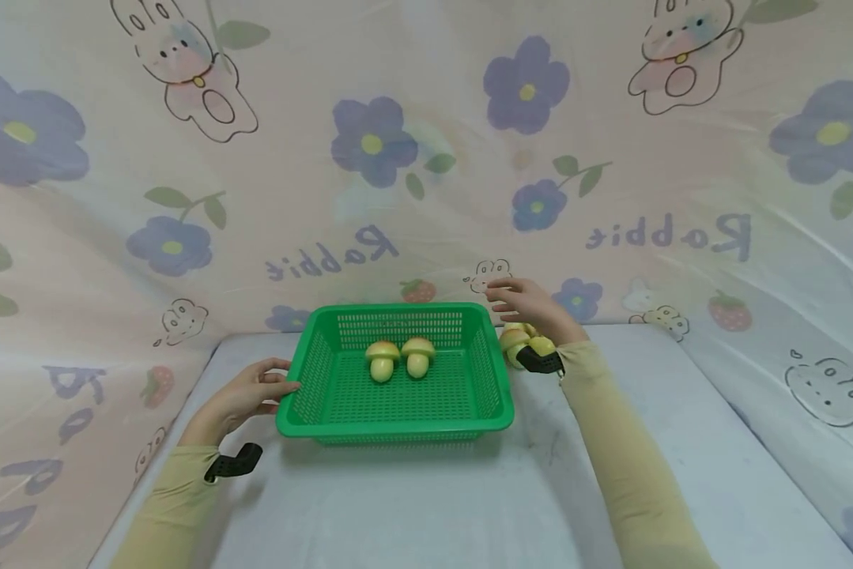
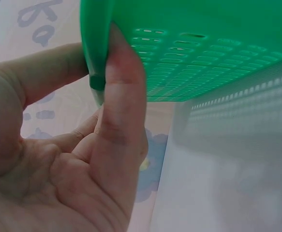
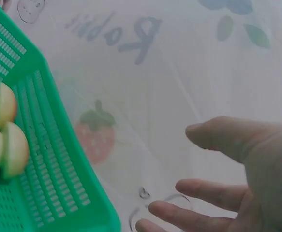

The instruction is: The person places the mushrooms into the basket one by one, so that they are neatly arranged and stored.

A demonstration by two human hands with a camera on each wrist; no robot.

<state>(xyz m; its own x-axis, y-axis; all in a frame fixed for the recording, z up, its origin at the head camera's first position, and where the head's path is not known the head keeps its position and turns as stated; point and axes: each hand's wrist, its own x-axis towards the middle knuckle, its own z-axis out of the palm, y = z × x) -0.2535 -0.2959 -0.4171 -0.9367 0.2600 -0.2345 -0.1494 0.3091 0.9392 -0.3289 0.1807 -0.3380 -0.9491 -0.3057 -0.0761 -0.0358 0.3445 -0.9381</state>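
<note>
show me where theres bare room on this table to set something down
Bare tabletop lies in front of the green basket, between the sleeves, and right of the right hand. Crowded: the basket's back half with two mushrooms, and more mushrooms under the right hand.

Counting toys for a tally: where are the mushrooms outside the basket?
In the head view, the loose mushrooms lie on the table right of the green basket, under the right hand.

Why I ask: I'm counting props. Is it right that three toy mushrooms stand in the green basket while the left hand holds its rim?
Not quite: the head view shows two toy mushrooms in the green basket, not three. The left hand does hold its rim.
</note>
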